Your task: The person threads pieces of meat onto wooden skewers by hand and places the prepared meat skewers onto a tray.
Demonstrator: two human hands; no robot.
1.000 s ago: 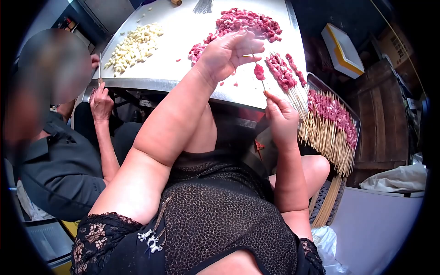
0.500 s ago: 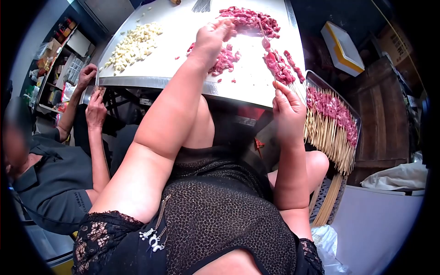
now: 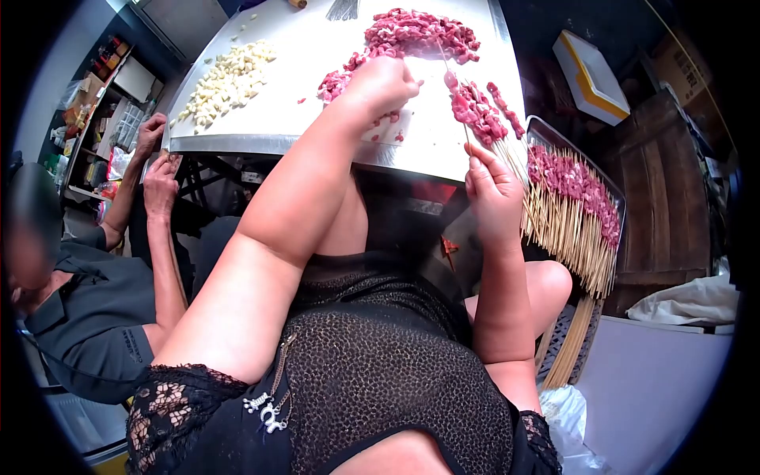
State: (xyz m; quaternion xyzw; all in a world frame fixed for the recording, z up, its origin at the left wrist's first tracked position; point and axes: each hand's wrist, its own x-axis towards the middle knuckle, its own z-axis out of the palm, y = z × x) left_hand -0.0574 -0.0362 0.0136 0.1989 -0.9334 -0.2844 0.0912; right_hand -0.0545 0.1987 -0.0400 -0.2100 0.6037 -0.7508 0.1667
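My right hand is closed in a pinch on the lower end of a bamboo skewer. The skewer points up over the table, and a piece of raw meat is threaded on it. Just behind it lie finished-looking meat skewers at the table's edge. My left hand is over a small pile of cut raw meat, its fingers curled together; what they hold, if anything, is hidden. Farther back lies a larger heap of raw meat pieces.
A tray of many loaded skewers stands right of the white table. Pale cubes are spread on the table's left. Bare sticks lie below the tray. Another person's hands are at the left table edge.
My left hand has come down and slightly right, from near the large heap to the smaller meat pile. My right hand still holds the skewer, almost in the same place.
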